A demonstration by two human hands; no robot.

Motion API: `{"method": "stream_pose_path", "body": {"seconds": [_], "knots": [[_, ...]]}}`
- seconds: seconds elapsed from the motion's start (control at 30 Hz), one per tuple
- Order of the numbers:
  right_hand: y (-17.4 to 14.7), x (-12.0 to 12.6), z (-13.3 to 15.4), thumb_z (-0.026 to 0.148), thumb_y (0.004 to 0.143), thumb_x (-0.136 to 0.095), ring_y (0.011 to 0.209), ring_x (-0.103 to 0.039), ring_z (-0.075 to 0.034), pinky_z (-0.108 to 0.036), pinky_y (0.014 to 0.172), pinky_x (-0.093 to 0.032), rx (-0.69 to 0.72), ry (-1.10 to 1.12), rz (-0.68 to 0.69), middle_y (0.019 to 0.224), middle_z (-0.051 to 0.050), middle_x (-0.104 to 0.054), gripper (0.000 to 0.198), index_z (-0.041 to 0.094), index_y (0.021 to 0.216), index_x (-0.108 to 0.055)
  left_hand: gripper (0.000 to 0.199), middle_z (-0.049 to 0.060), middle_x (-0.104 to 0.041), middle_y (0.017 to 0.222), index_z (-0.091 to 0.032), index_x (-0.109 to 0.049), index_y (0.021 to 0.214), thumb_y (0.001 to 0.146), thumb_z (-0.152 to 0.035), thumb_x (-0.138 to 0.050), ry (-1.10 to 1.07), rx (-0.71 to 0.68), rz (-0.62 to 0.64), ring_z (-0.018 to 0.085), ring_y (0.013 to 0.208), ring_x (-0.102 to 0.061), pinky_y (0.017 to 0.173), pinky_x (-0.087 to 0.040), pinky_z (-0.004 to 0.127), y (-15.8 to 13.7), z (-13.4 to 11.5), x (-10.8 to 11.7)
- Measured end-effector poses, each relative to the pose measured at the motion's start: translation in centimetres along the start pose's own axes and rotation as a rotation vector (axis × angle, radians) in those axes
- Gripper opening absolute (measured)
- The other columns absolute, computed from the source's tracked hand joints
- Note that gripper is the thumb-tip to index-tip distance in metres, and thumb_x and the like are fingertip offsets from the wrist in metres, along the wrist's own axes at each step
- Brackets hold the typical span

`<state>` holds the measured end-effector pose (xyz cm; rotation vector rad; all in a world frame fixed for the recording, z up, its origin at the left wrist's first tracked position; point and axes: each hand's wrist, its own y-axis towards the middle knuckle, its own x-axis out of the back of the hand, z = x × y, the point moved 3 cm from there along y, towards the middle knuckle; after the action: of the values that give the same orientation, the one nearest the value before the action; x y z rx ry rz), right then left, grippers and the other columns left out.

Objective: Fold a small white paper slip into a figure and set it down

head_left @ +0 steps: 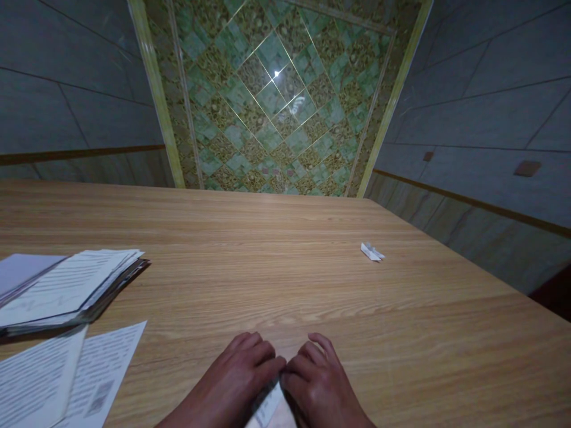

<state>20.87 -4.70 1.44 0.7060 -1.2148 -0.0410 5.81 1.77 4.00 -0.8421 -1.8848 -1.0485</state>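
Note:
At the near edge of the view, a piece of printed paper [268, 405] shows between my two hands, its top narrowing toward my fingertips. My left hand [243, 374] is closed on its left side, fingers curled and the index reaching to the tip. From the other side my right hand [316, 380] pinches the same paper, with its little finger raised. The fingertips of both hands nearly meet. Much of the paper is hidden under the hands, so its full folded shape cannot be made out.
A small folded paper piece [372, 252] lies on the wooden table [250, 255] at the right. To the left sit a thick stack of papers [75, 279] and loose printed sheets [100, 374]. A green patterned tile wall [276, 101] stands beyond the table.

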Motion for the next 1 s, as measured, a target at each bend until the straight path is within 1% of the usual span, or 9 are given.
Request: {"method": "stream_pose_path", "body": {"seconds": [0.17, 0.27, 0.33, 0.4, 0.5, 0.6, 0.77, 0.87, 1.0], "knots": [[0.1, 0.7, 0.0, 0.011, 0.082, -0.065, 0.085, -0.062, -0.022, -0.038, 0.086, -0.045, -0.204, 0.246, 0.007, 0.088, -0.002, -0.071, 0.021, 0.023, 0.1, -0.068, 0.024, 0.001, -0.069, 0.096, -0.025, -0.067, 0.097, 0.09, -0.005, -0.056, -0.044, 0.074, 0.022, 0.017, 0.085, -0.061, 0.076, -0.049, 0.026, -0.9, 0.6, 0.9], [-0.3, 0.5, 0.0, 0.017, 0.074, -0.075, 0.094, -0.062, -0.026, -0.038, 0.086, -0.048, -0.318, 0.359, -0.041, 0.1, -0.006, -0.071, 0.045, 0.022, 0.117, -0.062, 0.02, 0.002, -0.069, 0.098, -0.024, -0.065, 0.097, 0.088, -0.008, -0.059, -0.164, 0.173, 0.031, 0.019, 0.088, -0.062, 0.078, -0.049, 0.028, -1.1, 1.3, 1.2], [-0.4, 0.2, 0.0, 0.016, 0.065, -0.081, 0.094, -0.062, -0.027, -0.036, 0.083, -0.05, -0.389, 0.405, -0.068, 0.101, -0.006, -0.069, 0.055, 0.021, 0.116, -0.06, 0.011, 0.002, -0.068, 0.092, -0.022, -0.063, 0.091, 0.087, -0.013, -0.06, -0.3, 0.287, 0.021, 0.02, 0.085, -0.063, 0.075, -0.049, 0.029, -0.9, 1.6, 1.1], [-0.3, -0.1, 0.0, 0.011, 0.061, -0.082, 0.089, -0.062, -0.024, -0.032, 0.078, -0.049, -0.421, 0.423, -0.083, 0.096, -0.003, -0.067, 0.052, 0.022, 0.107, -0.061, 0.004, 0.001, -0.067, 0.083, -0.021, -0.06, 0.083, 0.087, -0.019, -0.061, -0.491, 0.384, -0.018, 0.02, 0.078, -0.063, 0.07, -0.048, 0.029, -0.6, 1.7, 0.8], [0.3, 0.3, -0.1, 0.005, 0.07, -0.077, 0.08, -0.061, -0.019, -0.027, 0.072, -0.045, -0.366, 0.418, -0.131, 0.085, 0.001, -0.066, 0.032, 0.023, 0.09, -0.059, 0.004, 0.001, -0.067, 0.079, -0.021, -0.058, 0.08, 0.082, -0.022, -0.061, -0.774, 0.383, -0.086, 0.02, 0.078, -0.064, 0.071, -0.049, 0.03, -0.2, 1.4, 0.3], [0.8, 1.2, -0.2, 0.004, 0.08, -0.068, 0.076, -0.06, -0.017, -0.027, 0.072, -0.041, -0.249, 0.402, -0.2, 0.077, 0.004, -0.064, 0.022, 0.023, 0.083, -0.057, 0.002, 0.002, -0.069, 0.082, -0.022, -0.06, 0.08, 0.079, -0.02, -0.06, -0.835, 0.317, -0.105, 0.02, 0.08, -0.065, 0.073, -0.05, 0.03, -0.1, 1.0, 0.2], [1.2, 2.1, 0.1, 0.013, 0.088, -0.06, 0.08, -0.059, -0.019, -0.031, 0.077, -0.039, -0.098, 0.276, -0.235, 0.087, -0.001, -0.066, 0.012, 0.022, 0.096, -0.056, 0.01, 0.002, -0.07, 0.086, -0.023, -0.059, 0.079, 0.088, -0.018, -0.06, -0.609, 0.193, -0.13, 0.019, 0.083, -0.066, 0.073, -0.049, 0.029, 0.0, 1.1, 0.4], [1.1, 1.8, 0.2, 0.014, 0.091, -0.053, 0.078, -0.057, -0.019, -0.033, 0.081, -0.038, -0.009, 0.218, -0.205, 0.082, 0.0, -0.064, 0.008, 0.022, 0.089, -0.053, 0.014, 0.001, -0.069, 0.086, -0.024, -0.058, 0.079, 0.092, -0.017, -0.061, -0.473, 0.131, -0.124, 0.019, 0.083, -0.064, 0.072, -0.049, 0.027, -0.1, 1.2, 0.3], [0.7, 0.9, 0.2, 0.016, 0.095, -0.051, 0.075, -0.054, -0.019, -0.037, 0.087, -0.036, 0.059, 0.084, -0.223, 0.075, 0.0, -0.062, 0.015, 0.022, 0.082, -0.054, 0.016, 0.0, -0.068, 0.094, -0.024, -0.058, 0.087, 0.088, -0.009, -0.064, -0.283, 0.101, -0.027, 0.019, 0.088, -0.061, 0.079, -0.048, 0.029, -0.7, 1.0, 0.2]]}}
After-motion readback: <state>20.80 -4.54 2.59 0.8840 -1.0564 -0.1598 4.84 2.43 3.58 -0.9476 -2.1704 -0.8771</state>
